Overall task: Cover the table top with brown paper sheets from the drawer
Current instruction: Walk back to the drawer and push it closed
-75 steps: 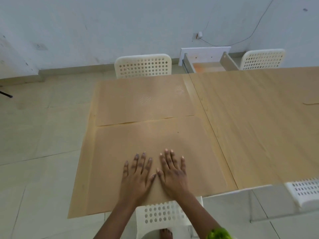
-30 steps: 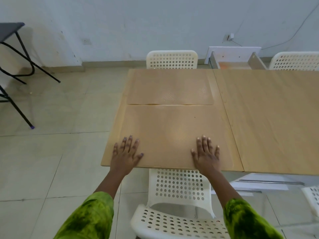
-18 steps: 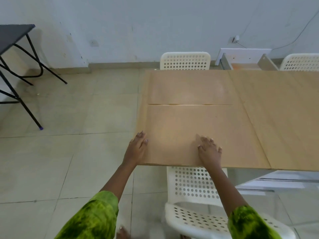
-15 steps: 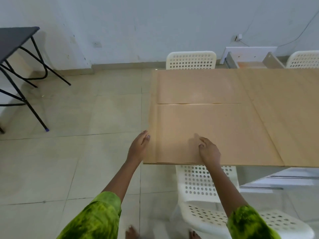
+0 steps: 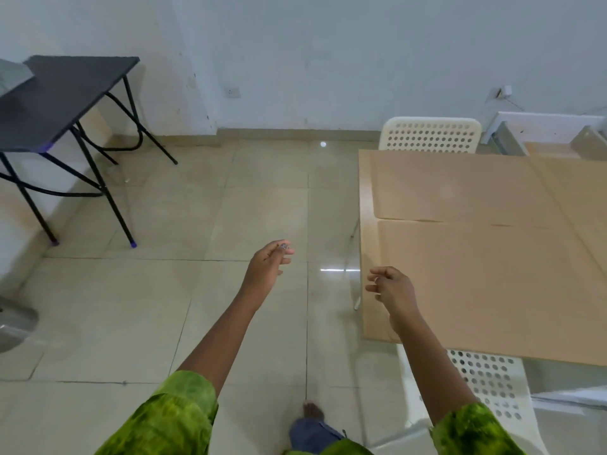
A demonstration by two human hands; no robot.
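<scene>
Two brown paper sheets lie flat on the wooden table (image 5: 365,224) at the right: a near sheet (image 5: 486,277) and a far sheet (image 5: 456,188), meeting at a seam. My left hand (image 5: 267,266) hangs over the floor left of the table, fingers loosely curled, holding nothing. My right hand (image 5: 391,289) hovers at the table's left edge over the near sheet's corner, fingers loosely curled and empty. The open white drawer (image 5: 542,133) sits at the far right by the wall, with brown paper inside.
A white perforated chair (image 5: 430,134) stands behind the table, another (image 5: 486,382) at its near edge. A black folding table (image 5: 65,96) stands at the far left. Tiled floor (image 5: 197,290) lies between. My foot (image 5: 312,413) shows at the bottom.
Both hands have lifted off the near sheet and moved left, away from the table. My view has swung left, so the table now sits at the right.
</scene>
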